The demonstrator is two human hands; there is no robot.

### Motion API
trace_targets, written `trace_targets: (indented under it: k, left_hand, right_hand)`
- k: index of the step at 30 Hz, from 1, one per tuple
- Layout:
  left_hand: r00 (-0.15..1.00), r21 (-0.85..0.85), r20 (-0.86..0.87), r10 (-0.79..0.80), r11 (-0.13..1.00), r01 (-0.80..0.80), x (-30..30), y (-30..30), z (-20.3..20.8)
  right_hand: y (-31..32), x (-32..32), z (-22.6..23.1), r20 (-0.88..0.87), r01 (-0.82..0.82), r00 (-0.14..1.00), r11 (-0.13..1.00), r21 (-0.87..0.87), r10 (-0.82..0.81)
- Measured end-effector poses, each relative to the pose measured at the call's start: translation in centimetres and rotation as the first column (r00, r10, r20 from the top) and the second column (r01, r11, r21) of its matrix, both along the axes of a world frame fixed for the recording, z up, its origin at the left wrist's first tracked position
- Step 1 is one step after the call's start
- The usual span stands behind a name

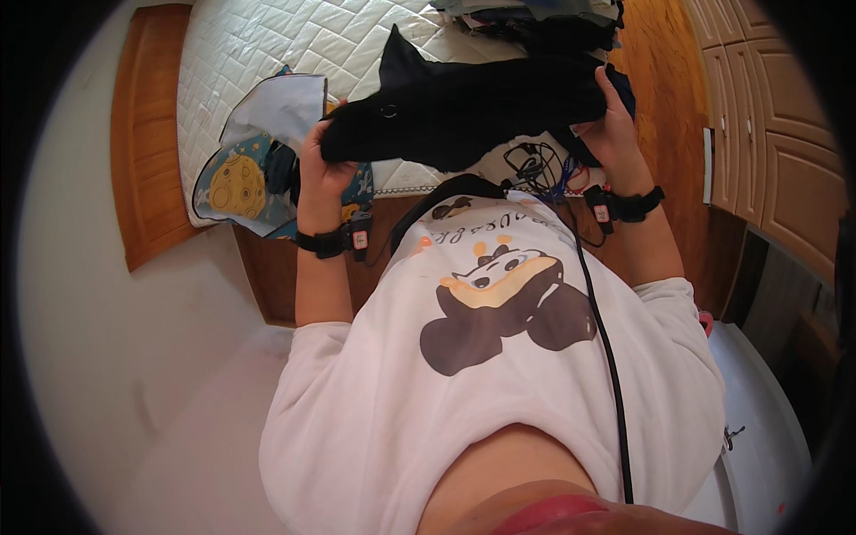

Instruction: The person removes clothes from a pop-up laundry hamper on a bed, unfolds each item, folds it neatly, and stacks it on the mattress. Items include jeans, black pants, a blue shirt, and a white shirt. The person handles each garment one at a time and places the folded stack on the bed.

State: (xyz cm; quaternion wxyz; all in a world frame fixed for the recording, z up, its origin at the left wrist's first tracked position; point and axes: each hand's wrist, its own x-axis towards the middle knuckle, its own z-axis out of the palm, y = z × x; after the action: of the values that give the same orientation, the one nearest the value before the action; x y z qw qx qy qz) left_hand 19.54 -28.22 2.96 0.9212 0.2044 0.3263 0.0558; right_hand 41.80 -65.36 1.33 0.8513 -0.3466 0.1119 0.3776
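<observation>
A black cloth garment (481,107) is stretched sideways between my two hands above the bed's near edge. One pointed corner of it sticks up at the left, and a small ring-shaped mark shows near its left end. My left hand (326,162) grips the left end, its fingers partly hidden by the cloth. At the opposite end, my right hand (615,125) holds the fabric with the thumb pointing up. The kind of garment cannot be made out. Both wrists carry black straps with small devices.
A white quilted mattress (267,45) lies beneath, with a wooden headboard (152,134) at the left. Beside my left hand rests a teal, yellow-patterned cloth item (236,185) with a grey panel. Dark clothes (553,31) are piled at the back. Tangled cables (535,165) lie near my waist; cabinets (780,116) line the right.
</observation>
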Motion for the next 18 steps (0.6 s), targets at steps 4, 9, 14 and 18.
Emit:
trace_targets:
  k: [4,9,14,18]
  left_hand:
    - [0.972,-0.071,-0.114,-0.206,0.977,0.199,1.4,-1.3,0.9]
    - [0.97,-0.1,-0.142,-0.195,0.978,0.182,3.1,-2.6,1.7]
    - [0.898,0.338,0.224,-0.379,0.894,0.293,4.5,-6.6,4.8]
    - [0.773,0.274,0.273,-0.573,0.816,0.509,9.3,-11.4,6.9]
  right_hand:
    - [-2.3,0.7,-1.0,0.078,0.038,0.996,0.999,-0.016,-0.036]
    - [-3.6,0.7,-2.2,0.103,0.063,0.993,0.997,-0.037,-0.059]
    - [-2.5,-0.1,-1.6,0.603,0.325,0.74,0.627,-0.708,0.298]
    - [2.2,-2.6,0.5,0.87,0.164,0.333,0.886,-0.433,0.364]
